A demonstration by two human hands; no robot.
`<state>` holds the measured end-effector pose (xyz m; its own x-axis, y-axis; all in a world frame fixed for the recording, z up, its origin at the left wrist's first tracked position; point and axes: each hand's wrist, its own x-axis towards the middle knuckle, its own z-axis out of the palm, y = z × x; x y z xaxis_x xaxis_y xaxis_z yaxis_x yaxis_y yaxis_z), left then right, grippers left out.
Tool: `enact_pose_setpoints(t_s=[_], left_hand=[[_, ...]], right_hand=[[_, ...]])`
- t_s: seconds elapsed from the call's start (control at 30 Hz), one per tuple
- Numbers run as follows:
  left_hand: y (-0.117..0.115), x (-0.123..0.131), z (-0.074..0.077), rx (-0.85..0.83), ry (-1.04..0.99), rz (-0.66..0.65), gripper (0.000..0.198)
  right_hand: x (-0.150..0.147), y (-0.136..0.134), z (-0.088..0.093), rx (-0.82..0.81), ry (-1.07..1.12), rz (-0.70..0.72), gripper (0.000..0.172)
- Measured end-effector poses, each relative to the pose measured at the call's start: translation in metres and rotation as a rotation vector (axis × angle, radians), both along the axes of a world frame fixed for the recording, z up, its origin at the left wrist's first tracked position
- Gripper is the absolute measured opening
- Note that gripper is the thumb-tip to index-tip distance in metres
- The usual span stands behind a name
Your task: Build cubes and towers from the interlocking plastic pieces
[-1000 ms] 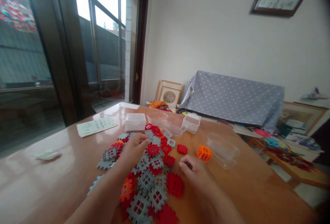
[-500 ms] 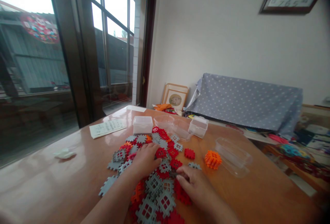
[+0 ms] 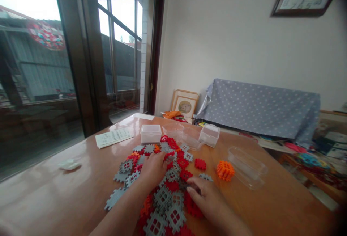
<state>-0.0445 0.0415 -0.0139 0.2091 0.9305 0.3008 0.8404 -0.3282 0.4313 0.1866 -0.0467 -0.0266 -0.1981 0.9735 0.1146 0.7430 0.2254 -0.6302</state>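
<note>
Both hands' fingers rest flat on tiles (image 3: 168, 192); orange cube (image 3: 225, 170), clear boxes (image 3: 150, 133) nearby.

Person's own body, head view: two bare forearms and hands, nothing worn.

The left hand (image 3: 153, 167) and right hand (image 3: 207, 199) both enter from the lower edge of the frame on uncovered forearms. No sleeve, cuff or glove reaches into view on either arm. No ring, watch or band shows on the fingers or wrists. Fingernails are short and unpainted where visible; the frame is too soft for finer detail.
</note>
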Motion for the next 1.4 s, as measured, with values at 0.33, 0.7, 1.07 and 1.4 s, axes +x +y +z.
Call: enact_pose_setpoints(t_s=[0.33, 0.7, 1.07, 1.4], left_hand=[[-0.006, 0.004, 0.019, -0.387, -0.907, -0.151, 0.023], [-0.014, 0.003, 0.030, -0.460, -1.063, -0.195, 0.040], [-0.009, 0.002, 0.022, -0.508, -1.180, -0.154, 0.090], [-0.020, 0.019, 0.017, -0.563, -1.155, -0.272, 0.082]], right_hand=[[0.001, 0.001, 0.000, 0.019, 0.019, 0.002, 0.023], [-0.006, -0.001, 0.005, 0.039, 0.041, -0.006, 0.025], [-0.008, -0.001, 0.006, 0.049, 0.098, -0.006, 0.027], [-0.013, -0.002, 0.007, -0.034, 0.402, -0.010, 0.035]])
